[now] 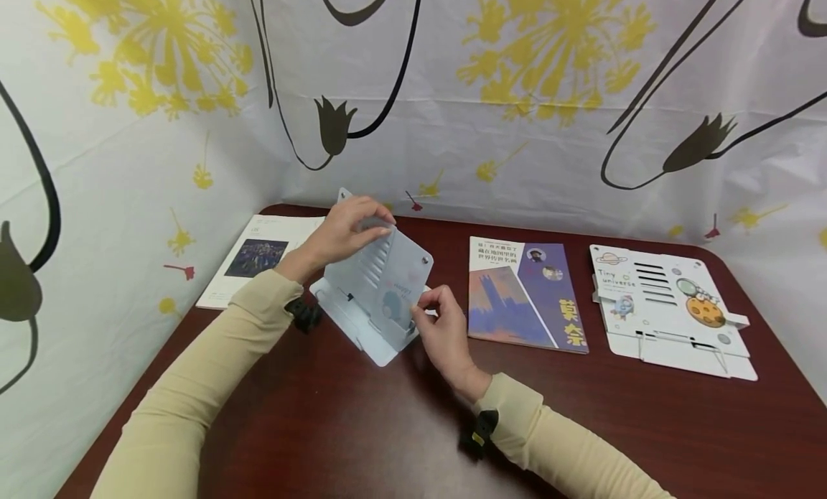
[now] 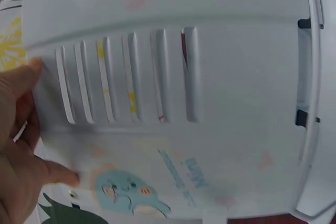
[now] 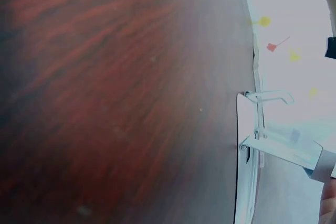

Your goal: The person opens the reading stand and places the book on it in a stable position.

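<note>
A pale blue-white book stand [image 1: 368,269] with a slotted back panel stands tilted up from its flat base on the table. My left hand [image 1: 349,230] grips the panel's top edge; in the left wrist view the thumb lies on the slotted face and other fingers go behind it. Blue cartoon animals [image 2: 128,192] are printed on that face. At the stand's lower right side, my right hand [image 1: 446,334] pinches the stand with thumb and forefinger. The right wrist view shows a fingertip [image 3: 328,203] by a side arm [image 3: 283,150] of the stand; the rest of that hand is out of view.
A white book [image 1: 226,283] lies at the back left, partly behind the left arm. Right of the stand lies a purple and white art book [image 1: 562,291]. Farther right, a second white book stand [image 1: 659,280] with space pictures lies folded on the dark red table [image 1: 362,427].
</note>
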Demonstrator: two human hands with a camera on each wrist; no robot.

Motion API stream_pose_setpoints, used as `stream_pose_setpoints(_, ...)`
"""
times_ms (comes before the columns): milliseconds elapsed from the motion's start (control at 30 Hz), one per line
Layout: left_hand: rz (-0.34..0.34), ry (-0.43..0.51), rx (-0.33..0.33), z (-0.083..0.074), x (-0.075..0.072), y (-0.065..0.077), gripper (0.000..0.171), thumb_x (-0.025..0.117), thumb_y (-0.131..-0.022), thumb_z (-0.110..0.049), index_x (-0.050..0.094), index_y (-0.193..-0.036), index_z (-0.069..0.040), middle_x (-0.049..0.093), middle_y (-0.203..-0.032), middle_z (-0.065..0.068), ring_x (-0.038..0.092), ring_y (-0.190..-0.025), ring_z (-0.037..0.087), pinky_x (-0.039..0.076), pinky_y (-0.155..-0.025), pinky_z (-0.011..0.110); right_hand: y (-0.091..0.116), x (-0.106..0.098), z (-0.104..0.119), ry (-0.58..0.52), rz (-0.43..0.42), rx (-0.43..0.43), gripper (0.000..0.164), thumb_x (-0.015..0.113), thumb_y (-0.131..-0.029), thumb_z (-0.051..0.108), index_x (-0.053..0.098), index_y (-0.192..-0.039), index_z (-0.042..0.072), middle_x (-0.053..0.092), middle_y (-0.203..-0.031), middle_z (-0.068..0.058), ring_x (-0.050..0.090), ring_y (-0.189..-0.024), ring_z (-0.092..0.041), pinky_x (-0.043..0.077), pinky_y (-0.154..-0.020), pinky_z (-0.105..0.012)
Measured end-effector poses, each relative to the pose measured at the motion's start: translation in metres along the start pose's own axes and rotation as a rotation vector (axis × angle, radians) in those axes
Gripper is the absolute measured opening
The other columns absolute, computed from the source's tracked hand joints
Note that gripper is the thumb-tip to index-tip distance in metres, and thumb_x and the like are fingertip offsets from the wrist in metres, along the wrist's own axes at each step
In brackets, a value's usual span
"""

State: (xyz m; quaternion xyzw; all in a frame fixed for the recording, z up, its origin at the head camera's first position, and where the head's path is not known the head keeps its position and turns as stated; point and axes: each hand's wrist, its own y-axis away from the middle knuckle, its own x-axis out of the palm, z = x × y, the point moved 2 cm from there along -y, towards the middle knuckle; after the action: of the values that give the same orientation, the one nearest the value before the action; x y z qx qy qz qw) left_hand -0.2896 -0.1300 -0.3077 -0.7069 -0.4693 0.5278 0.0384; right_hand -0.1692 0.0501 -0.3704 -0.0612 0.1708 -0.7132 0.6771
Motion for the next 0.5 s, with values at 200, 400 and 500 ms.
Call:
stream_pose_setpoints(200, 0.032, 0.052, 0.071, 0.003, -0.005, 0.002, 0.014, 0.069, -0.084, -0.005, 0.067, -0.097, -0.005, 0.065, -0.1, 0.008, 0.059, -0.098, 0.021, 0.047, -0.083, 0.036, 0.007, 0.005, 0.005, 0.004, 0.027, -0.022, 0.012, 0.059, -0.082, -0.013, 0.049, -0.086, -0.009, 0.056, -0.087, -0.02, 0.054, -0.078, -0.015, 0.04, -0.056, -0.015)
stream_pose_setpoints(400, 0.057, 0.116, 0.162, 0.006, -0.007, 0.005, 0.016, 0.07, -0.082, 0.0, 0.066, -0.097, -0.005, 0.065, -0.099, 0.008, 0.059, -0.097, 0.021, 0.048, -0.084, 0.038, 0.012, 0.016, -0.015, -0.02, 0.048, -0.026, 0.015, 0.063, -0.08, -0.013, 0.051, -0.086, -0.006, 0.055, -0.084, -0.017, 0.054, -0.075, -0.011, 0.042, -0.056, -0.015)
stream_pose_setpoints(500, 0.064, 0.135, 0.193, 0.007, -0.008, 0.007, 0.018, 0.07, -0.081, 0.002, 0.066, -0.097, -0.006, 0.065, -0.098, 0.007, 0.059, -0.097, 0.02, 0.048, -0.085, 0.037, 0.012, 0.019, -0.03, -0.055, 0.082, -0.036, 0.016, 0.065, -0.08, -0.01, 0.053, -0.088, -0.003, 0.056, -0.084, -0.015, 0.054, -0.075, -0.007, 0.046, -0.058, -0.015)
